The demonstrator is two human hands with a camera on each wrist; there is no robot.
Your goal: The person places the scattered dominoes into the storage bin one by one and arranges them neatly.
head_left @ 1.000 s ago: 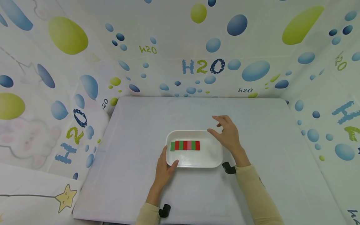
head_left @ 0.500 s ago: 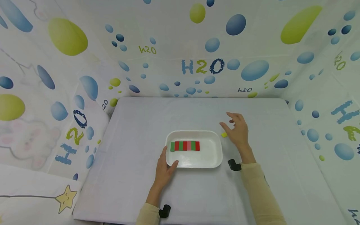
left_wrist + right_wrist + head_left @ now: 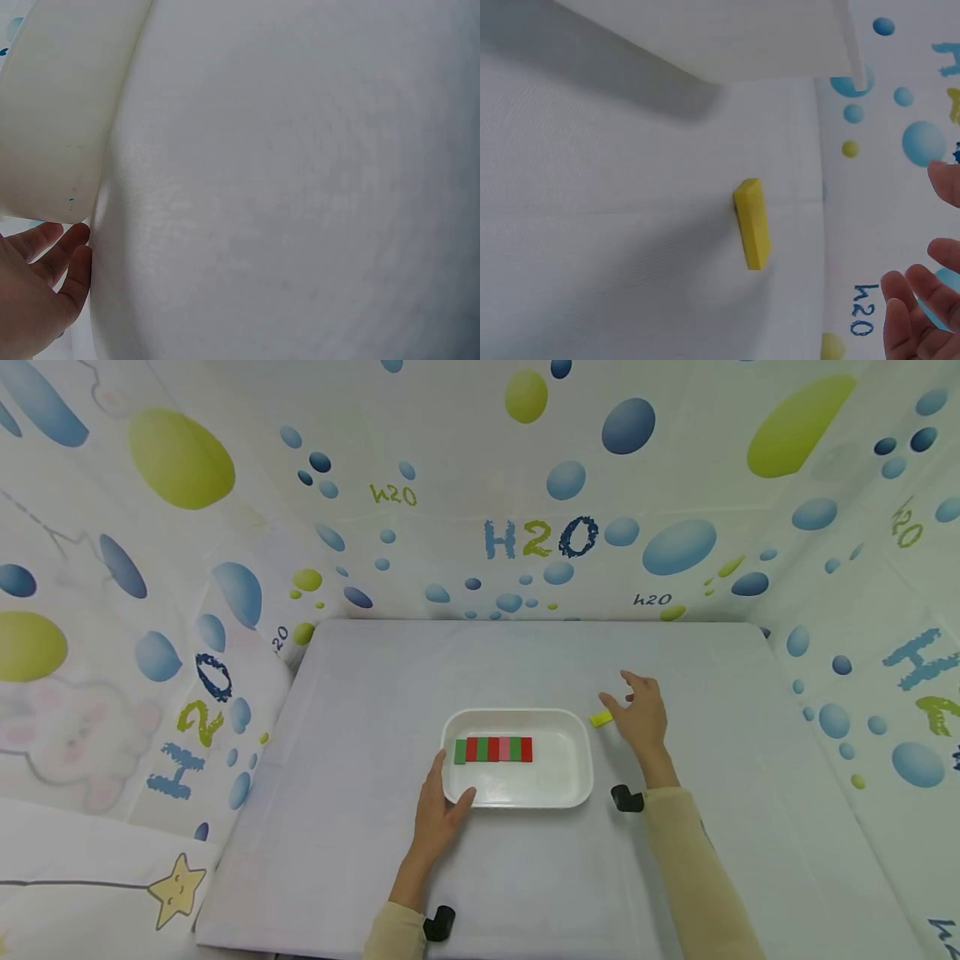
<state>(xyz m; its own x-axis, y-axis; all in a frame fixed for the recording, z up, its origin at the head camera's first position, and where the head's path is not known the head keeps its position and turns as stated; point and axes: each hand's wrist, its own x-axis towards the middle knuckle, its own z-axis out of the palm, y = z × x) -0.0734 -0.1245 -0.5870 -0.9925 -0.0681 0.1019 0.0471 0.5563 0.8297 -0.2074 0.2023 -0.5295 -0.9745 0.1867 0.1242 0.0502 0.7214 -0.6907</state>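
Note:
A white tray point(image 3: 555, 768) sits on the table with a row of several small red, green and pink blocks point(image 3: 498, 749) along its left part. My left hand point(image 3: 437, 806) holds the tray by its near left corner, thumb at the front rim and fingers along the left side. Just right of the tray a yellow rectangular block point(image 3: 752, 225) lies on the white cloth. My right hand point(image 3: 639, 714) is close beside and above that block, holding nothing, with thumb and index finger apart. In the head view it partly covers the block's right end.
White cloth covers the table point(image 3: 360, 710), and printed curtains point(image 3: 450, 460) stand behind and at both sides. A black wrist camera point(image 3: 627, 798) sticks out from the right sleeve, another black camera point(image 3: 439, 923) from the left one.
My right hand has moved from over the tray's right edge rightward, then slightly down, bringing the yellow block into view. The left hand and the tray stay put.

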